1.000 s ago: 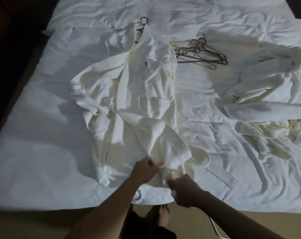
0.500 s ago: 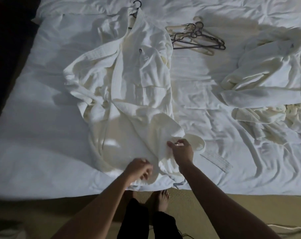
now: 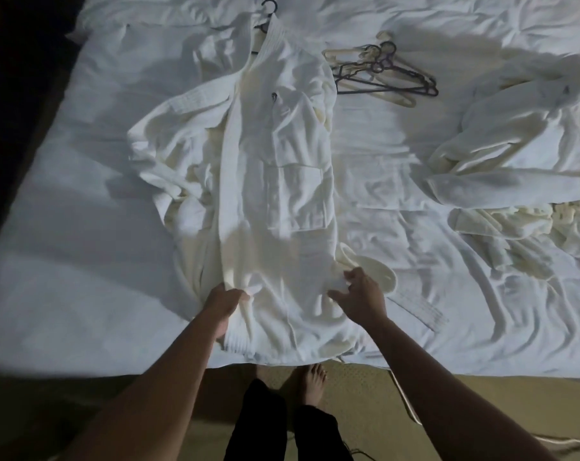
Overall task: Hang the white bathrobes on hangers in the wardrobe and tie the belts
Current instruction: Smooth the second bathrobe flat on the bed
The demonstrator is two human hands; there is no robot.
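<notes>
You are spreading the bathrobe [image 3: 268, 181] flat on the bed [image 3: 65, 261]: the folded-over front panel is now lying straight. Your left hand [image 3: 223, 302] is grasping the hem edge; your right hand [image 3: 358, 299] is hovering released just beside it. Dim light is hiding the belt's path.

Counts on the bed

One bed [image 3: 82, 227]. Two robes: one [image 3: 275, 181] laid out centre, one [image 3: 521, 161] crumpled right. One belt [image 3: 414, 306] near right. One hanger [image 3: 268, 8] in the centre robe; a far pile of hangers [image 3: 385, 74], number unclear.
</notes>
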